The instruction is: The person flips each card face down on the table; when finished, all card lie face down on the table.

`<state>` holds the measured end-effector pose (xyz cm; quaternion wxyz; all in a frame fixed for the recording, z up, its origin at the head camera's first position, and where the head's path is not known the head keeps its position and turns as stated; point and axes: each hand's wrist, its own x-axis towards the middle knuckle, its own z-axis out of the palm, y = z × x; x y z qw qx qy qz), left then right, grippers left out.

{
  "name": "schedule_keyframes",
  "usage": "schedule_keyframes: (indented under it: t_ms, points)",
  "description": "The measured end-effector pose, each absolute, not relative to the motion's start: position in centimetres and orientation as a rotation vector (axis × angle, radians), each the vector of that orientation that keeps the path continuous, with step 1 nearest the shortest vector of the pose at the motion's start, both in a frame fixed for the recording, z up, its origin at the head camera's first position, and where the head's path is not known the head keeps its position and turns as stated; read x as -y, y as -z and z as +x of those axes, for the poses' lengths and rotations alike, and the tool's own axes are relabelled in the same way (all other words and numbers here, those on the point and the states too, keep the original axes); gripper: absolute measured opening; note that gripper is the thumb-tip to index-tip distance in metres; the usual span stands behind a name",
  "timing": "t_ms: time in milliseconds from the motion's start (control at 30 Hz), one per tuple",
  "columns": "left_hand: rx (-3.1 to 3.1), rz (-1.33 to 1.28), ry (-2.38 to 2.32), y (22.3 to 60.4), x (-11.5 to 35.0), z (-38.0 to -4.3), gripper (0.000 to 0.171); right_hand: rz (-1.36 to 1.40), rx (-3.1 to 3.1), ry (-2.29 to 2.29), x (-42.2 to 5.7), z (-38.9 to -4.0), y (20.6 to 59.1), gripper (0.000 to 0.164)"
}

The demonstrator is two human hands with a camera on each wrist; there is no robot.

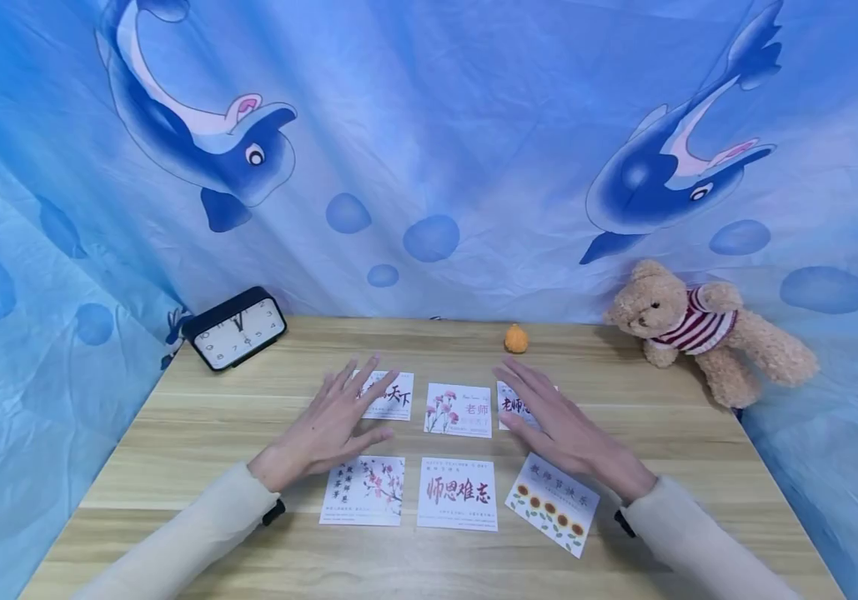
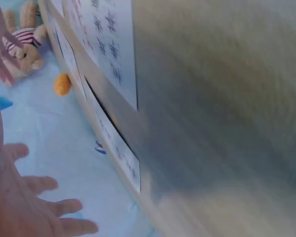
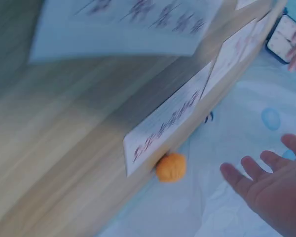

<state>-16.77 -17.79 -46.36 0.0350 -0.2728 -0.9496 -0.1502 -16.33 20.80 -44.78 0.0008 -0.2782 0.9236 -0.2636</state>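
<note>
While a carnation card (image 1: 461,410) and a red-lettered card (image 1: 458,493) lay between the left grip (image 1: 326,425) and the right grip (image 1: 567,431), both hovered with fingers spread, holding nothing. Under the left grip lay a calligraphy card (image 1: 396,400), with a blossom card (image 1: 363,500) nearer the person; under the right, a second calligraphy card (image 1: 513,404), with a sunflower card (image 1: 552,506) nearer. An orange trinket (image 1: 516,339) sat beyond the right grip, a teddy bear (image 1: 706,329) farther right; a clock (image 1: 239,330), beyond the left.

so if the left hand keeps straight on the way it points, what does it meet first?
Probably the blue curtain behind the table; nothing else seems to stand in the left hand's line. Its height over the card beneath its fingers is hard to judge.
</note>
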Motion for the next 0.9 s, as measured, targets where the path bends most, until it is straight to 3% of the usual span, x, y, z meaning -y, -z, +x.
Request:
schedule_keyframes:
  t_ms: [367,900]
  points:
    - [2.905,-0.430,1.203,46.0,18.4,-17.8,0.076,-0.556,-2.516,1.479,-16.8,-17.4,44.7,0.064]
    - [2.959,-0.042,1.545,46.1,18.4,-17.9,0.073,-0.269,-1.966,1.792,-10.6,-17.8,47.5,0.066]
